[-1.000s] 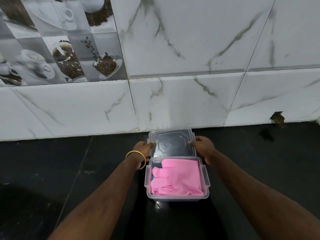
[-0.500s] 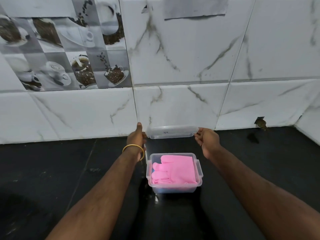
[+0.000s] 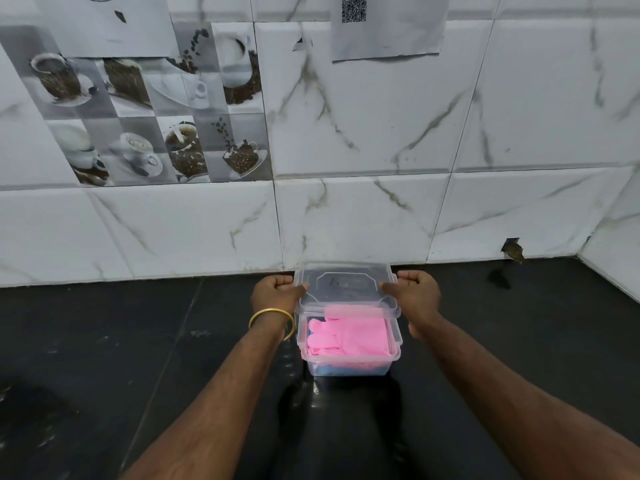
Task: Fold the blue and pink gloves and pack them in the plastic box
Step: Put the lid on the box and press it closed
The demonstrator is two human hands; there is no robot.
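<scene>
Lowered since before, both hands (image 3: pixel 277 292) (image 3: pixel 414 292) grip lid (image 3: pixel 346 285) over box (image 3: pixel 349 367).

A glossy black counter (image 3: pixel 138 341) carries the clear plastic box (image 3: pixel 349 367).

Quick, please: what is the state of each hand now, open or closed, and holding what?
Left hand: closed, gripping the left edge of the clear lid.
Right hand: closed, gripping the lid's right edge.
</scene>
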